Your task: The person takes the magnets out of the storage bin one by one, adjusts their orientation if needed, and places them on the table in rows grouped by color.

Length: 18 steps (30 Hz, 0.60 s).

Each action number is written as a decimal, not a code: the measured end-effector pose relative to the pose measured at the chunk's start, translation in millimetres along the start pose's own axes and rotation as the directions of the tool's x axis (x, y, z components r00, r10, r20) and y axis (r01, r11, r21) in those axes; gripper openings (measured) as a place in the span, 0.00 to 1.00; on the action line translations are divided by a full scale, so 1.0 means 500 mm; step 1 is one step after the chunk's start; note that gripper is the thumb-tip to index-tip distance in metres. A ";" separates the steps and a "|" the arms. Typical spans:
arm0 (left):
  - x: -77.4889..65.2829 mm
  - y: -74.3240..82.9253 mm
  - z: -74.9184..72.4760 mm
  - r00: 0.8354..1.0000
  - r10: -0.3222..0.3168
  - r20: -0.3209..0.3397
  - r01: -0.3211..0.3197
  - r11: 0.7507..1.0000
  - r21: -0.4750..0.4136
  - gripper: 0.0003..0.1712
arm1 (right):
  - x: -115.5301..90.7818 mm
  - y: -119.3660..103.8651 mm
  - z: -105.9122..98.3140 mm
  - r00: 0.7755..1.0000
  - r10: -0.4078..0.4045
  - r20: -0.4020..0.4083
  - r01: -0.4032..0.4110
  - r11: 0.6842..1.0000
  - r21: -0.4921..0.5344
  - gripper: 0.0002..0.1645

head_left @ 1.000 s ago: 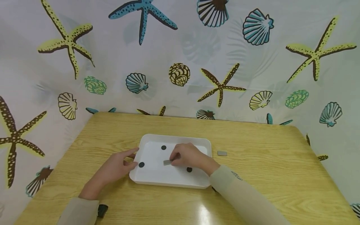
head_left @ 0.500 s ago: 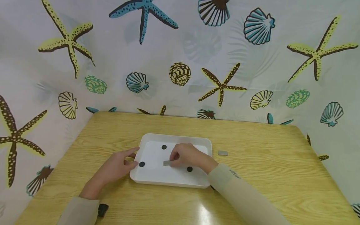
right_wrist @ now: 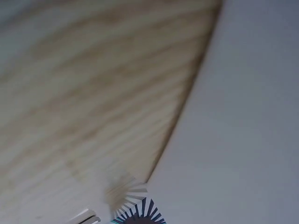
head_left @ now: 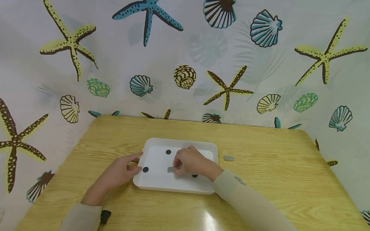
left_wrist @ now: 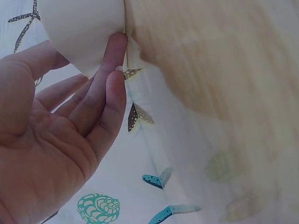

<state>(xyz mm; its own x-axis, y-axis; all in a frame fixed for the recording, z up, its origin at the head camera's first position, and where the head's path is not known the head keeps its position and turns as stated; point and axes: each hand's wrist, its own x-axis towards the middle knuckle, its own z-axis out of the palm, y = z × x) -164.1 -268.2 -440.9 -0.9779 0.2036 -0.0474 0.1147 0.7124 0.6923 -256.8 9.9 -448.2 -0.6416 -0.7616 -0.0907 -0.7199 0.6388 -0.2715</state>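
- Fingers of the right hand (head_left: 190, 162) pinch a grey strip (head_left: 170, 169) at its right end; thumb and index tips close together there, the other fingertips hidden by the hand.
- The grey strip sits within the white tray (head_left: 156, 181), near its middle; whether it rests flat on the floor or is held just above it, I cannot tell.
- From the pinching fingertips, the free end points left, its long axis running roughly side to side, along the tray's longer walls.
- The right hand is the nearer one, being in contact; the left hand (head_left: 121, 171) is well apart from the strip, with the left disc (head_left: 145, 169) between them.
- Left fingers are spread from the thumb and touch the tray's left end; the left wrist view shows fingertips against its outer wall.
- The far disc (head_left: 168, 152) lies beyond the strip; the right disc (head_left: 195, 175) is partly covered by the right hand.
- A second strip (head_left: 229, 158) lies on the table (head_left: 274, 176), right of the tray, lengthwise much the same way.
- Against the frame half a second earlier, the right hand hides more of that right disc; the held strip sits very slightly closer to the person. The left hand looks unchanged.
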 end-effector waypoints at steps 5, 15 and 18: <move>0.001 -0.001 0.001 1.000 0.006 -0.002 -0.006 1.000 0.004 0.34 | -0.005 0.003 -0.001 0.999 -0.018 -0.029 0.017 0.999 -0.037 0.09; -0.001 0.006 0.002 1.000 -0.008 0.005 0.008 1.000 0.004 0.34 | -0.021 0.006 -0.029 0.990 -0.082 -0.116 0.062 0.984 -0.165 0.09; -0.002 0.005 0.001 1.000 -0.011 0.006 0.011 1.000 0.006 0.34 | -0.027 0.009 -0.039 0.983 -0.111 -0.148 0.082 0.978 -0.190 0.09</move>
<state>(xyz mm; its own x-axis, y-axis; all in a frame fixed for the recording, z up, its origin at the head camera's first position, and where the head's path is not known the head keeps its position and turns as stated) -162.9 -266.0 -439.5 -0.9781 0.1994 -0.0594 0.1049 0.7189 0.6872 -256.6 24.9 -429.3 -0.5894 -0.8036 0.0825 -0.8075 0.5828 -0.0911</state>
